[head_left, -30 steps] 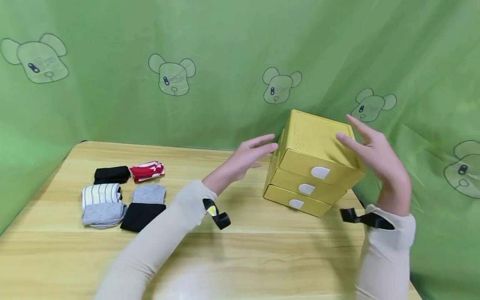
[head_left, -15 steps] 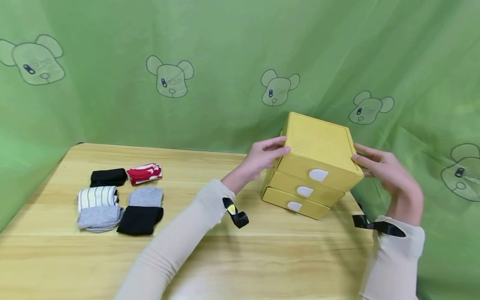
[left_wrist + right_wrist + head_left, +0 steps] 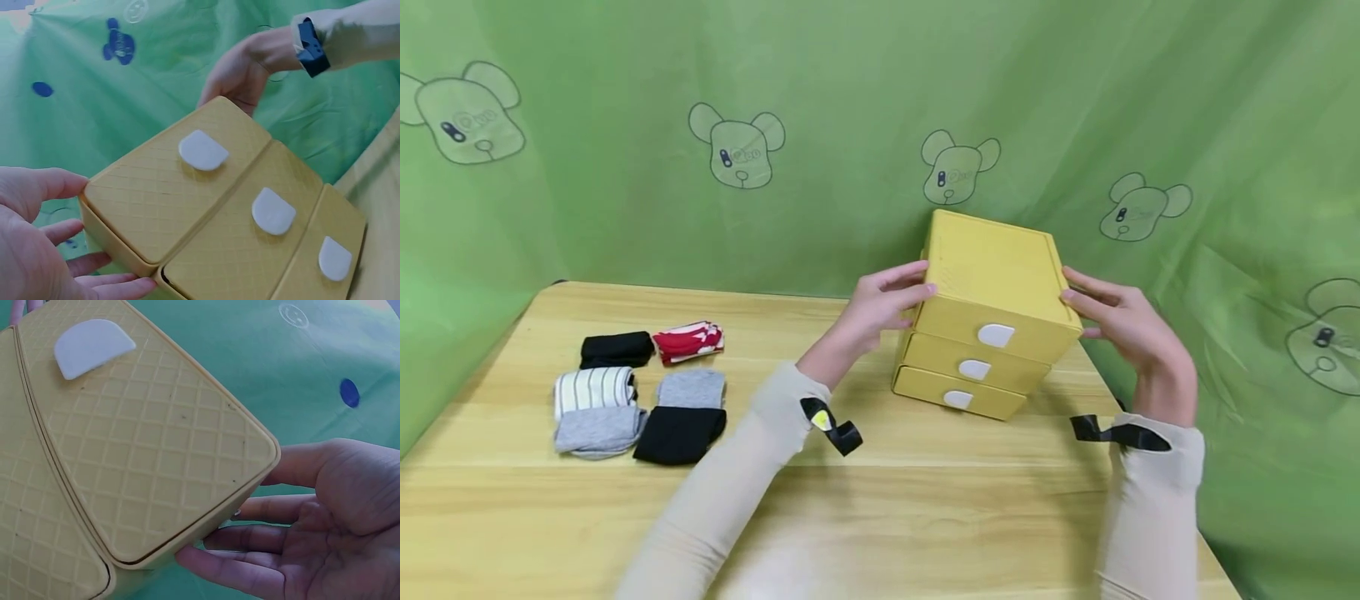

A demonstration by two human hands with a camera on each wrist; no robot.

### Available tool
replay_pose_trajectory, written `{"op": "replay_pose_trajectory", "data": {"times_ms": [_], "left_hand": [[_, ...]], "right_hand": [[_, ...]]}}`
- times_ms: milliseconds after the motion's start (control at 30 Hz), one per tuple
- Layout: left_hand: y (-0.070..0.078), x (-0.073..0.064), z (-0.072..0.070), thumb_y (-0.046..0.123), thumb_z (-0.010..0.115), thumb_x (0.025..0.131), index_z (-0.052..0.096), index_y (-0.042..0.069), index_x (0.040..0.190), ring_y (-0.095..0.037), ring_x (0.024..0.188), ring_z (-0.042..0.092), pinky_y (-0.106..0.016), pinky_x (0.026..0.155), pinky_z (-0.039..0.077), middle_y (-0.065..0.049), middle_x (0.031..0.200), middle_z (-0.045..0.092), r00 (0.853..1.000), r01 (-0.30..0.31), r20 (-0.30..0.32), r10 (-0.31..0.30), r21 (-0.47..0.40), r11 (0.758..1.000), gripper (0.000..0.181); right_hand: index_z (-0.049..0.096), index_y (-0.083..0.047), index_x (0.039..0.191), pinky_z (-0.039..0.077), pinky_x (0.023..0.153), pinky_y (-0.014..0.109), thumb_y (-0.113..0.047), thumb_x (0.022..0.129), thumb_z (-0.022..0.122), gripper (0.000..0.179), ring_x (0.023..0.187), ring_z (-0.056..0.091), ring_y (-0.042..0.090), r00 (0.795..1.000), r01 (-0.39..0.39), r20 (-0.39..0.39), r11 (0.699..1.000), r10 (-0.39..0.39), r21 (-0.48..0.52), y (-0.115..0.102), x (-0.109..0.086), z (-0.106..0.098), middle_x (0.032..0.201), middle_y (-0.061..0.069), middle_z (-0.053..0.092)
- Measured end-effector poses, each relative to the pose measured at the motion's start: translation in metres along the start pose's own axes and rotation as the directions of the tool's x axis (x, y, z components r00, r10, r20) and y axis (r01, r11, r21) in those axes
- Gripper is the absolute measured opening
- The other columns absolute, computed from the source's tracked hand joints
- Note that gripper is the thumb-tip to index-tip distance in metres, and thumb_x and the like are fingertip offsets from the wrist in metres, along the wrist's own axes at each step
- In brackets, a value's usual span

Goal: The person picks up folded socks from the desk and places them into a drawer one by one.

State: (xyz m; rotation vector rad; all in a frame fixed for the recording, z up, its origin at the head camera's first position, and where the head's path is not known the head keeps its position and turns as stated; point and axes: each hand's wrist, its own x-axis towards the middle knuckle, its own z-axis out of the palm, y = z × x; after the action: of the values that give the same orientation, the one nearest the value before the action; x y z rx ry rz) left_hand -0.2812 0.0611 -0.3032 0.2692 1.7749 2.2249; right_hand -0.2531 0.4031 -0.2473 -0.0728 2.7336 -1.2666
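Note:
A yellow cabinet point(image 3: 992, 258) of three stacked drawers stands on the table at the right, its top leaning slightly towards the front. Each drawer front carries a white rounded tab, such as the top one point(image 3: 203, 150). My left hand point(image 3: 876, 308) touches the upper left side with fairly straight fingers point(image 3: 65, 183). On the opposite side my right hand point(image 3: 1131, 325) presses with extended fingers point(image 3: 256, 567) against the upper right side. In the right wrist view the drawer fronts show a waffle pattern. All the drawers look pushed in.
Folded socks lie at the table's left: black point(image 3: 617, 350), red and white point(image 3: 689, 342), striped point(image 3: 595, 390), grey point(image 3: 598, 431) and more beside them. A green curtain point(image 3: 850, 225) with bear prints hangs behind the wooden table point(image 3: 880, 517).
Both hands have come to the cabinet's sides from apart, the right one lowering from above its top. In the last half second the cabinet has shifted left between them.

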Motion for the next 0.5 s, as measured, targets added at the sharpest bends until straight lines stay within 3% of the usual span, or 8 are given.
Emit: {"op": "replay_pose_trajectory", "data": {"times_ms": [300,500], "left_hand": [[0.013,-0.025,-0.047,0.017,0.073,0.095,0.059,0.023,0.145,-0.03,0.129,0.062,-0.048,0.102,0.055,-0.006,0.146,0.06,0.998,0.007,-0.06,-0.007,-0.004,1.0,0.052],[0.02,-0.041,-0.074,0.018,0.071,0.096,0.055,0.021,0.147,-0.031,0.13,0.061,-0.048,0.102,0.055,-0.008,0.148,0.058,0.995,-0.01,-0.104,0.011,0.014,1.0,0.054]], "right_hand": [[0.036,-0.019,0.159,0.059,0.086,0.023,-0.045,0.1,0.061,0.069,0.113,0.056,-0.009,0.998,0.047,0.029,0.994,-0.05,0.103,-0.033,0.027,0.041,0.167,0.007,0.03],[0.04,-0.019,0.157,0.06,0.085,0.025,-0.042,0.1,0.064,0.066,0.132,0.054,0.014,0.997,0.069,0.032,0.986,-0.075,0.153,-0.054,0.041,0.064,0.166,0.005,0.034]]}}
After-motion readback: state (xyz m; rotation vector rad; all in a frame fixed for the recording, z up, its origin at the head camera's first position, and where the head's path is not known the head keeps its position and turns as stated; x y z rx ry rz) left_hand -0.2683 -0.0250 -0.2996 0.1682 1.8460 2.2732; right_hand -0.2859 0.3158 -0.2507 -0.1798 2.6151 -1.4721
